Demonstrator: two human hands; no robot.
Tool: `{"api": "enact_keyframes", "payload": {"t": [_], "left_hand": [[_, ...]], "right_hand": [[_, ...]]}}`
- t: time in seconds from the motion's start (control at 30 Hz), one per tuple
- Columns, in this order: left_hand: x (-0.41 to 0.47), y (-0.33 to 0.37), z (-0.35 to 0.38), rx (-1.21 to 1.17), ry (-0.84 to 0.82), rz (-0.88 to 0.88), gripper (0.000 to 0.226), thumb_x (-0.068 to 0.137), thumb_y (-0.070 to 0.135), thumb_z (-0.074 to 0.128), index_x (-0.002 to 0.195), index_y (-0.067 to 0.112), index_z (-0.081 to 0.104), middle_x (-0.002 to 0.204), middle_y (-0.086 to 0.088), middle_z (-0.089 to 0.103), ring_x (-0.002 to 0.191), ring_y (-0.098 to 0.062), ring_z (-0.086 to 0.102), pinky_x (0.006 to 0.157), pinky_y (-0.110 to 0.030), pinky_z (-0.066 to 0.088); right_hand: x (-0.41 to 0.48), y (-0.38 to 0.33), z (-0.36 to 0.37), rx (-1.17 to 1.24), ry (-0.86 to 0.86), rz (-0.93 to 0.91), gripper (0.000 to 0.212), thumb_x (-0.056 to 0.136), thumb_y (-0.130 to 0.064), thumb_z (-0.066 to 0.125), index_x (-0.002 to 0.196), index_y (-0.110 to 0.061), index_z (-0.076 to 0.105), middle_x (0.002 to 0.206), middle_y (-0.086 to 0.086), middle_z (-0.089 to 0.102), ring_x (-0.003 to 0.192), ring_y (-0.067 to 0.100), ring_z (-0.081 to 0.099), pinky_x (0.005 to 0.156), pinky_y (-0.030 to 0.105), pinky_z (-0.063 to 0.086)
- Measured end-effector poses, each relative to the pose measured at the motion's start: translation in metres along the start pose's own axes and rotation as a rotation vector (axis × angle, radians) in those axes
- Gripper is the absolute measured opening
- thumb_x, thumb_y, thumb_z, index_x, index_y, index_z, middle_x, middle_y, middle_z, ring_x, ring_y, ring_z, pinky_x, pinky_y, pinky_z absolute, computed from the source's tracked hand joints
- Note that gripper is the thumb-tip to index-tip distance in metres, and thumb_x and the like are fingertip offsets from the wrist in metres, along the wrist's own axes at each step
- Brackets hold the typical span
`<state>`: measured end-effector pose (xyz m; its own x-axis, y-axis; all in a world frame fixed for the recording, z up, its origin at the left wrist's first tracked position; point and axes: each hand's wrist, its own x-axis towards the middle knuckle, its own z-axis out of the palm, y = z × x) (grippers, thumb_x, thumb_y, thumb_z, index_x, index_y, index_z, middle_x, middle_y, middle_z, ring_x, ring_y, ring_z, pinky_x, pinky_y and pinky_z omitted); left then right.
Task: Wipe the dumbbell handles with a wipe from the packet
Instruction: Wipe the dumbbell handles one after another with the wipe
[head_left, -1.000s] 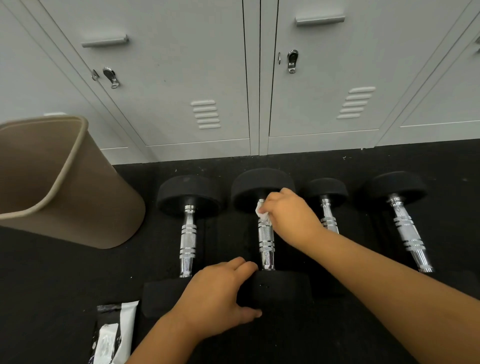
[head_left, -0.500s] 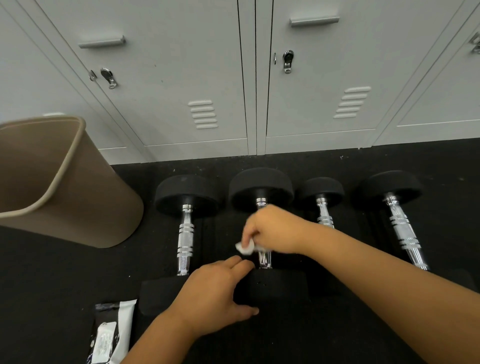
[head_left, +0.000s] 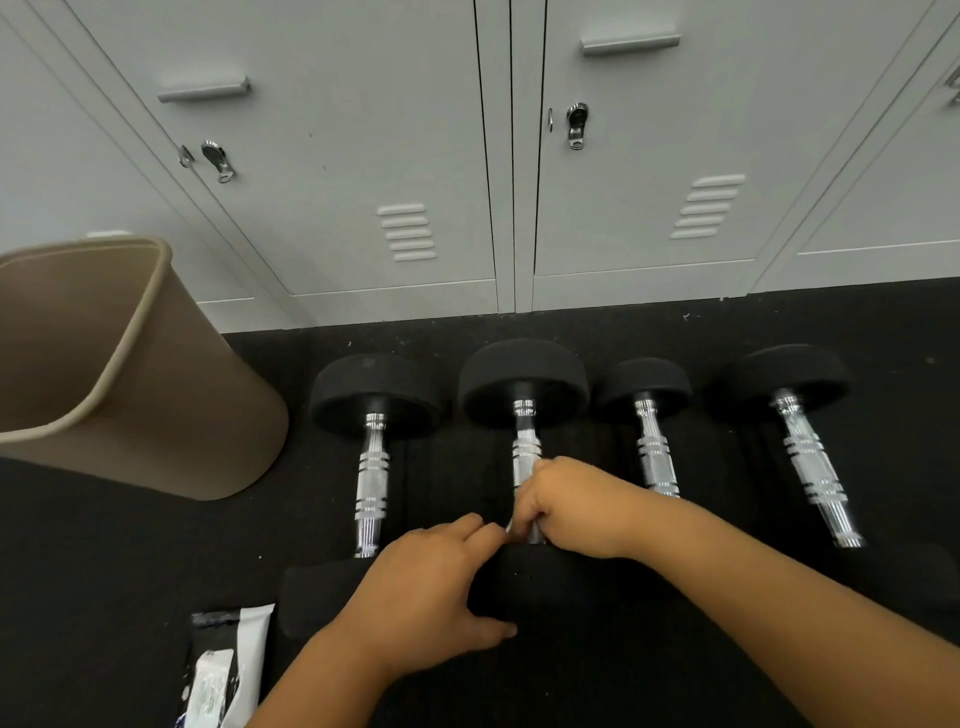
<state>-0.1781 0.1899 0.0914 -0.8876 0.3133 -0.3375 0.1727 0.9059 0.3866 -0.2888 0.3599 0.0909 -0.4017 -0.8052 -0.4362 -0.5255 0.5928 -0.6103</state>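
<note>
I am kneeling or bending over a black floor (head_left: 104, 571) on which four dumbbells are lying side by side, their far heads pointing toward a row of grey lockers (head_left: 363, 156).

My right hand (head_left: 576, 506) is clenching around the near end of the handle (head_left: 525, 452) of the second dumbbell (head_left: 523, 384) from the left. A small sliver of white wipe (head_left: 511, 526) is showing at my fingertips, pressed against the chrome; most of the wipe is hidden inside the grip.

My left hand (head_left: 431, 587) is lying on the near head (head_left: 545, 582) of that same dumbbell, fingers over the top edge and thumb along the front face, gripping it loosely. The fingertips of this hand are sitting just beside those of the right hand.

The first dumbbell (head_left: 375, 395), the third (head_left: 647, 387) and the fourth (head_left: 789, 376) are lying untouched. My right forearm is crossing over the near end of the third.

The packet (head_left: 223, 670), black and white, is lying flat on the floor at the lower left, just beside the near head of the first dumbbell. I cannot tell whether its flap is open.

A tan bin (head_left: 130, 374) is standing at the left, near the lockers, well apart from both hands.
</note>
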Motion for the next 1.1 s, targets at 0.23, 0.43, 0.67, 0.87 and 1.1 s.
{"api": "enact_keyframes", "payload": {"t": [0.23, 0.43, 0.67, 0.87, 1.1], "left_hand": [[0.0, 0.001, -0.001, -0.008, -0.016, -0.007, 0.063, 0.071, 0.065, 0.065, 0.125, 0.04, 0.044, 0.11, 0.018, 0.051, 0.094, -0.003, 0.054, 0.081, -0.027, 0.049], [0.002, 0.004, -0.004, 0.006, -0.039, -0.001, 0.065, 0.073, 0.064, 0.065, 0.129, 0.038, 0.044, 0.113, 0.017, 0.052, 0.098, -0.004, 0.055, 0.082, -0.025, 0.048], [0.001, 0.017, -0.005, -0.016, -0.027, 0.009, 0.074, 0.071, 0.071, 0.064, 0.133, 0.038, 0.039, 0.121, 0.021, 0.048, 0.103, 0.0, 0.05, 0.087, -0.02, 0.042], [0.018, 0.061, 0.002, 0.009, 0.095, 0.129, 0.082, 0.079, 0.074, 0.052, 0.145, 0.033, 0.028, 0.141, 0.015, 0.039, 0.123, -0.008, 0.045, 0.102, -0.028, 0.039], [0.065, 0.127, 0.022, 0.09, 0.056, 0.209, 0.087, 0.086, 0.056, 0.061, 0.151, 0.016, 0.019, 0.146, -0.006, 0.039, 0.129, -0.026, 0.043, 0.11, -0.042, 0.034]], "right_hand": [[0.01, 0.041, -0.014, 0.743, 0.64, 0.519, 0.034, 0.079, 0.011, 0.053, 0.087, -0.015, 0.074, 0.089, 0.009, 0.071, 0.084, 0.03, 0.066, 0.081, 0.037, 0.054], [0.042, 0.04, 0.024, 0.916, 0.623, 0.593, 0.035, 0.076, 0.009, 0.049, 0.078, -0.026, 0.053, 0.089, 0.007, 0.063, 0.086, 0.025, 0.061, 0.069, 0.037, 0.052], [0.008, 0.039, 0.03, 0.799, 0.176, 0.56, 0.035, 0.072, 0.014, 0.056, 0.069, -0.021, 0.055, 0.073, 0.006, 0.057, 0.069, 0.02, 0.057, 0.054, 0.026, 0.049], [-0.065, 0.072, -0.017, 0.786, 0.733, 0.489, 0.033, 0.077, 0.012, 0.049, 0.075, -0.019, 0.06, 0.074, 0.01, 0.064, 0.068, 0.021, 0.056, 0.059, 0.03, 0.044], [-0.06, 0.114, -0.02, 0.228, 0.846, 0.541, 0.03, 0.084, 0.005, 0.054, 0.097, -0.016, 0.071, 0.1, 0.002, 0.063, 0.091, 0.022, 0.061, 0.077, 0.025, 0.047]]}}
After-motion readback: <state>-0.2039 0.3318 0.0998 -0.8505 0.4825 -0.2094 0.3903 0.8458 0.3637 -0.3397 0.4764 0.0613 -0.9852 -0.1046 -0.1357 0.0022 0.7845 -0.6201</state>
